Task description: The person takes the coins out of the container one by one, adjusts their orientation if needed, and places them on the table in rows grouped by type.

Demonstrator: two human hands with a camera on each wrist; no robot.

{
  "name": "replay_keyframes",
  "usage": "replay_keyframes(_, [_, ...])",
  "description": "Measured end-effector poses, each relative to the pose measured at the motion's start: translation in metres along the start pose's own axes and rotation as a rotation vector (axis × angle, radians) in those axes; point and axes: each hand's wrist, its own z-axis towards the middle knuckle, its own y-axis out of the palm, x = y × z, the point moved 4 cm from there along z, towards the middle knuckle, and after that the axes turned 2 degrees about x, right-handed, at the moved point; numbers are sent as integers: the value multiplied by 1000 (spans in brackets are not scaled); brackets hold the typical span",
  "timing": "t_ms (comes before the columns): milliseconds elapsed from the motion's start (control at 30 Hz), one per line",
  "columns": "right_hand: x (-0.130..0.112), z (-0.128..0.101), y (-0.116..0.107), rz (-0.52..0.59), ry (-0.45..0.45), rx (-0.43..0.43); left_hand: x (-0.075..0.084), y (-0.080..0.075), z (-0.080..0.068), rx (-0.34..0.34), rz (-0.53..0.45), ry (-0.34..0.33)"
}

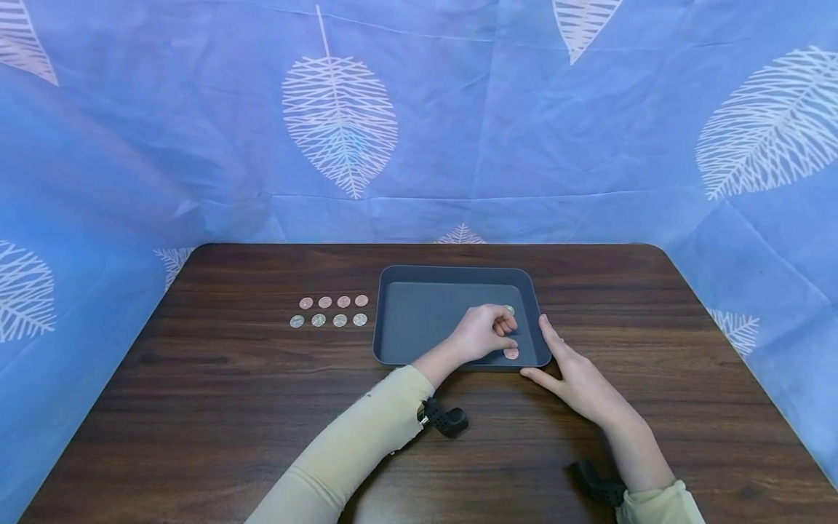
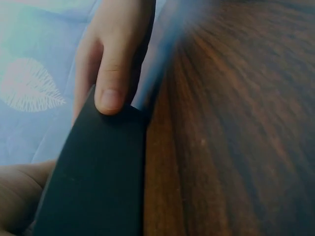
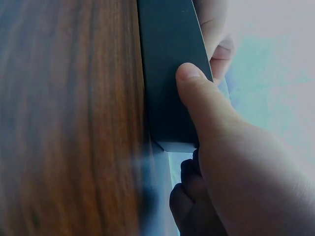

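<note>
A dark grey tray (image 1: 393, 320) lies in the middle of the brown table. My left hand (image 1: 487, 331) reaches into its near right corner with its fingers curled down. A copper coin (image 1: 511, 354) shows at the fingertips, and a silver coin (image 1: 509, 310) peeks out beyond the knuckles. Whether the copper coin is pinched is hidden. My right hand (image 1: 569, 375) rests outside that corner, its fingers straight along the right wall. Its thumb (image 3: 194, 88) presses the tray's front wall (image 3: 167, 73). The left wrist view shows that thumb (image 2: 110, 91) on the wall (image 2: 98, 177).
Left of the tray, two short rows of coins lie on the table: copper ones (image 1: 334, 301) behind, silver ones (image 1: 329, 320) in front. Blue leaf-print cloth (image 1: 340, 124) hangs close behind and on both sides. Bare wood (image 1: 196, 407) stretches toward me.
</note>
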Motion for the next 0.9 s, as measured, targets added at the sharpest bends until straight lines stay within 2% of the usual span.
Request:
replay_keyframes(200, [1, 0, 1, -1, 4, -3, -5, 5, 1, -29, 39, -6])
replay_keyframes(433, [2, 1, 2, -1, 4, -4, -4, 10, 2, -89, 50, -13])
replay_keyframes(667, [3, 1, 1, 6, 3, -6, -4, 11, 2, -111, 41, 1])
replay_keyframes(900, [4, 1, 3, 9, 3, -4, -4, 12, 1, -108, 53, 43])
